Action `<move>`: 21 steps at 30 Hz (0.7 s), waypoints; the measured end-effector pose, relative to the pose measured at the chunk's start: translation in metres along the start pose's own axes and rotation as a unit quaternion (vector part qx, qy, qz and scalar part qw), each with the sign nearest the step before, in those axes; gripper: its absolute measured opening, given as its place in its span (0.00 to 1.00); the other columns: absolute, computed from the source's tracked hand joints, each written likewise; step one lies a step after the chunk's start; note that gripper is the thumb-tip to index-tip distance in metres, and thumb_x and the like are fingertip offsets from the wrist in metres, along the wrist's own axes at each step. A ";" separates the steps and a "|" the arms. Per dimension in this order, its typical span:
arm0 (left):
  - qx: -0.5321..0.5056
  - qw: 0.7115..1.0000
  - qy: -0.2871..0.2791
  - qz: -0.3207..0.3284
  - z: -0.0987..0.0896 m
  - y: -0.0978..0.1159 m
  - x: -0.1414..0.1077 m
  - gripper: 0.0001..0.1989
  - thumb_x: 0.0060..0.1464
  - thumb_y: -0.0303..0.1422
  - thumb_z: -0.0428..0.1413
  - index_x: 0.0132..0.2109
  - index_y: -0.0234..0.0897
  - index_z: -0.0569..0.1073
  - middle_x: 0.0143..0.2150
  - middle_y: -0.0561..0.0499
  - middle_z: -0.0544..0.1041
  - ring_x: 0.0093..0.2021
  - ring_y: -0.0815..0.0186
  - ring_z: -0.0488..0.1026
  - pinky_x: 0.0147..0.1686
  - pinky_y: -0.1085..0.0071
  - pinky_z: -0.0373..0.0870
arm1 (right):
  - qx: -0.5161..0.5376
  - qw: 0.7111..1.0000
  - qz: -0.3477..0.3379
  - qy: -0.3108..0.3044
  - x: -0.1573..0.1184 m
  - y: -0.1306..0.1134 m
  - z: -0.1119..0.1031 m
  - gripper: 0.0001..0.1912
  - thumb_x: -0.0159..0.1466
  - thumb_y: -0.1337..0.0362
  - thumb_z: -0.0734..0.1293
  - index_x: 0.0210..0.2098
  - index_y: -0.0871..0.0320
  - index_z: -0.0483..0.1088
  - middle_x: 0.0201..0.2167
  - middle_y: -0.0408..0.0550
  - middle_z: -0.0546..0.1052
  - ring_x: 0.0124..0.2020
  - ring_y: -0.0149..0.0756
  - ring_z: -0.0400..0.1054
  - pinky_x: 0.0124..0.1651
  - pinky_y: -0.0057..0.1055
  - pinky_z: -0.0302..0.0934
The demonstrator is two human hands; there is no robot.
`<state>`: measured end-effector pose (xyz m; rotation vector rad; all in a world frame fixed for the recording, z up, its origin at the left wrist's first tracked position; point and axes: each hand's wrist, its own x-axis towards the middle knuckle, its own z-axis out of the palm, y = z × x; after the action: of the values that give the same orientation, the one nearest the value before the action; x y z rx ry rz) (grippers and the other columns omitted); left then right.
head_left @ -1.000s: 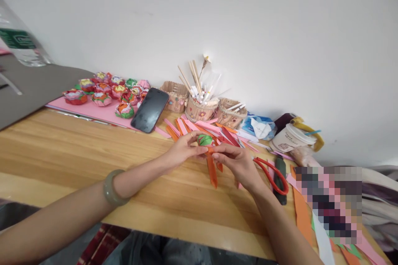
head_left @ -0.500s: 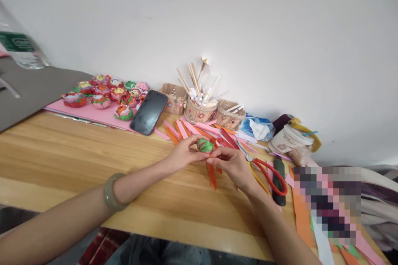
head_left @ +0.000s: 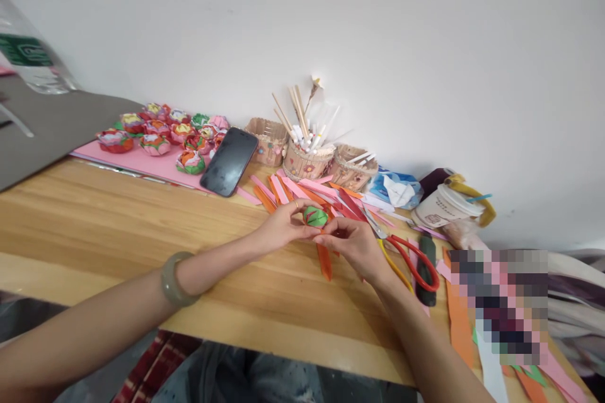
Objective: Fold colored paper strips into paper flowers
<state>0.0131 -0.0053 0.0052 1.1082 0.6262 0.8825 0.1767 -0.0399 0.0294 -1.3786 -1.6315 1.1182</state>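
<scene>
A small green folded-paper ball (head_left: 315, 216) with red lines is held between the fingers of my left hand (head_left: 287, 225), which wears a ring. My right hand (head_left: 355, 244) is closed at the ball's right side, its thumb and fingertips pinched together; what lies between them is too small to make out. Orange folded strips (head_left: 324, 263) lie under the hands. Behind them is a heap of pink, orange and red strips (head_left: 295, 187). Scissors with red and yellow handles (head_left: 412, 258) rest just right of my right hand.
Folded paper flowers (head_left: 155, 143) stand on pink sheets (head_left: 142, 165) at the left, beside a black phone (head_left: 229, 162). Three small baskets (head_left: 308, 162) line the wall. At the right are a paper cup (head_left: 443, 206), a dark green tool (head_left: 426, 269) and paper strips (head_left: 457, 318).
The view has shifted slightly, so the whole scene sits a little higher and further right. My hands stay around the green ball, with the right fingertips closer to its side.
</scene>
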 end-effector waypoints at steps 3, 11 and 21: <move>-0.021 1.000 0.005 -0.009 -0.001 0.001 -0.001 0.19 0.37 0.30 0.65 0.38 0.35 0.69 0.36 0.53 0.71 0.34 0.69 0.71 0.35 0.70 0.68 | -0.006 1.000 -0.002 -0.006 0.000 -0.002 -0.002 0.12 0.51 0.56 0.71 0.23 0.60 0.72 0.20 0.42 0.71 0.23 0.29 0.62 0.27 0.27 0.56; -0.033 0.999 0.006 -0.029 0.000 0.002 -0.002 0.19 0.39 0.32 0.64 0.39 0.35 0.68 0.37 0.53 0.70 0.33 0.70 0.72 0.33 0.70 0.70 | -0.017 1.000 0.013 -0.002 0.000 -0.007 -0.006 0.11 0.51 0.57 0.70 0.25 0.60 0.74 0.20 0.42 0.73 0.21 0.28 0.61 0.27 0.27 0.56; -0.098 0.993 0.021 -0.056 0.001 0.002 -0.004 0.19 0.40 0.33 0.64 0.39 0.36 0.65 0.36 0.54 0.70 0.33 0.69 0.72 0.36 0.66 0.71 | 0.035 0.996 -0.023 0.084 -0.002 -0.004 -0.003 0.17 0.57 0.51 0.66 0.27 0.60 0.72 0.23 0.45 0.74 0.24 0.31 0.66 0.29 0.27 0.61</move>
<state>0.0113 -0.0086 0.0070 0.8729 0.6163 0.8533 0.1782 -0.0414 0.0341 -1.3464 -1.4829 0.9954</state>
